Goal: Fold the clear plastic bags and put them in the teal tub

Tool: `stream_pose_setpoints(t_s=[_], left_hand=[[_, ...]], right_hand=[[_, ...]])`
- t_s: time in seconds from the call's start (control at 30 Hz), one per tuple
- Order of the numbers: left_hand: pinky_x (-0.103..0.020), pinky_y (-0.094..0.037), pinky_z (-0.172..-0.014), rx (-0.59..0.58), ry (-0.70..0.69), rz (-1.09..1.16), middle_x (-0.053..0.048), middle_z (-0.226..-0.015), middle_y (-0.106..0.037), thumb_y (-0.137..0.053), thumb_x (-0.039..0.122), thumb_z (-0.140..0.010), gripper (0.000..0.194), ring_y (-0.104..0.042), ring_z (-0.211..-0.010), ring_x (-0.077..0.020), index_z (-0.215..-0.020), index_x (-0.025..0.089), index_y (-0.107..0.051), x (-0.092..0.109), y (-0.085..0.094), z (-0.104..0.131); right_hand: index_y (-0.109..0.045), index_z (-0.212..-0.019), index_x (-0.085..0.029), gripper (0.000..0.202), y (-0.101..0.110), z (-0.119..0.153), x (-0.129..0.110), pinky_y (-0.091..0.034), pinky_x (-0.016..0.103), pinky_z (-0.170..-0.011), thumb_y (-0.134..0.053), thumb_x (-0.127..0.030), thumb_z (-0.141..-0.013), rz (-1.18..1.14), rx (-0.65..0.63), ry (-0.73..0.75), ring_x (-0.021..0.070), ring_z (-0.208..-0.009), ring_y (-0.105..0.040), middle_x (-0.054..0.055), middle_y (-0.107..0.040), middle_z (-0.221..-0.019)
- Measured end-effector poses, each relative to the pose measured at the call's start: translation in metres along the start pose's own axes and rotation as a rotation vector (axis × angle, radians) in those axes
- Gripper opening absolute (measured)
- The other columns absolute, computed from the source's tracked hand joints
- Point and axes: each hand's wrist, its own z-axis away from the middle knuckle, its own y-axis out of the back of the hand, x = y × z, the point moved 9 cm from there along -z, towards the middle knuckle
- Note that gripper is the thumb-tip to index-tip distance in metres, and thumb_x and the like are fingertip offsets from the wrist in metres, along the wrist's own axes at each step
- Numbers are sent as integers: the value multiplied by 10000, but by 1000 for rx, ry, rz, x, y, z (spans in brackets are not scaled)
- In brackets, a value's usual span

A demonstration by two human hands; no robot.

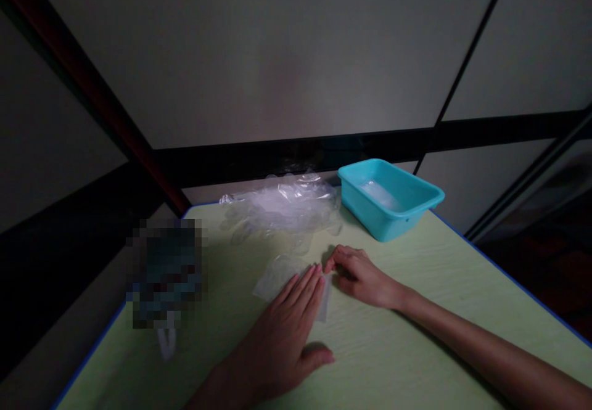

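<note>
My left hand (293, 323) lies flat on a thin translucent plastic piece (274, 279), fingers stretched out together and thumb apart. The piece looks folded or flattened into a rough rectangle; part of it is hidden beneath the hand. At its right edge is my right hand (361, 274), with fingers curled and fingertips close to my left fingertips. Whether they pinch the plastic's edge is too dim to make out. Beyond both hands, a loose pile of clear disposable plastic gloves (282, 206) spreads over the table.
A turquoise plastic basin (391, 203) stands at the back right, with something pale and translucent on its bottom. At the left is a blurred-out item (169, 274) with a white loop (166, 339) below it. The pale green table (416, 360) meets cabinet panels (296, 58) behind.
</note>
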Motion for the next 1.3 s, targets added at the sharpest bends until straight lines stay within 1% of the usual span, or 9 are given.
stream_pose_setpoints(t_s=[0.1,0.23,0.53,0.7,0.87,0.93,1.1,1.23,1.3], left_hand=[[-408,-124,-1078,14,-12,-7,-122,-1466,-34,-515,485,-790,875,-15,-1330,-252,-1393,109,-5,0,0,0],[-402,-115,-1080,30,-7,-12,-108,-1468,-6,-519,480,-788,906,-14,-1331,-247,-1392,121,54,1,0,0],[-422,-130,-1073,45,2,14,-100,-1466,14,-524,472,-784,961,-44,-1330,-256,-1372,141,160,2,2,0],[-416,-129,-1076,38,-5,7,-102,-1467,-20,-528,480,-783,947,-36,-1331,-249,-1383,130,115,1,1,0],[-416,-137,-1074,41,-8,-15,-113,-1465,-9,-525,484,-784,937,-34,-1330,-247,-1386,126,97,1,0,0],[-415,-140,-1074,50,-9,-20,-111,-1467,-10,-527,479,-784,936,-32,-1331,-245,-1386,128,98,1,1,0],[-413,-170,-1063,69,2,-26,-138,-1464,-30,-546,466,-776,972,-40,-1330,-252,-1377,111,129,0,1,2],[-424,-190,-1053,83,12,-30,-154,-1461,-36,-556,451,-771,989,-54,-1327,-268,-1372,108,151,0,1,2],[-425,-197,-1051,82,15,-35,-162,-1459,-34,-557,449,-770,996,-56,-1326,-272,-1368,102,159,0,1,2]], right_hand=[[-555,-846,-155,265,-2,-4,1,-325,333,-755,-482,2,-646,-1,-43,-10,190,-841,-499,33,-537,-838],[-566,-800,-149,213,-5,-11,2,-315,341,-749,-484,-4,-668,-6,-103,-22,195,-858,-503,41,-535,-848],[-566,-759,-146,195,-6,-12,1,-305,339,-765,-480,18,-699,-38,-116,-19,182,-869,-501,34,-541,-843],[-564,-720,-138,160,-6,-13,2,-307,357,-766,-495,7,-717,-62,-108,-13,192,-862,-501,36,-531,-825],[-578,-701,-143,176,-3,-12,-1,-331,347,-784,-500,13,-726,-120,-115,47,185,-871,-505,28,-531,-820],[-591,-730,-148,201,-2,-11,-3,-347,331,-788,-494,27,-723,-149,-118,82,172,-865,-511,25,-534,-830],[-619,-919,-165,315,3,-8,-6,-381,309,-771,-498,40,-713,-204,-102,135,158,-844,-516,29,-527,-863],[-630,-948,-181,376,6,-7,-10,-395,302,-758,-490,57,-694,-236,-94,180,154,-821,-517,24,-536,-854],[-631,-943,-183,398,6,-7,-9,-405,285,-740,-469,74,-686,-226,-90,174,143,-797,-518,19,-536,-845]])
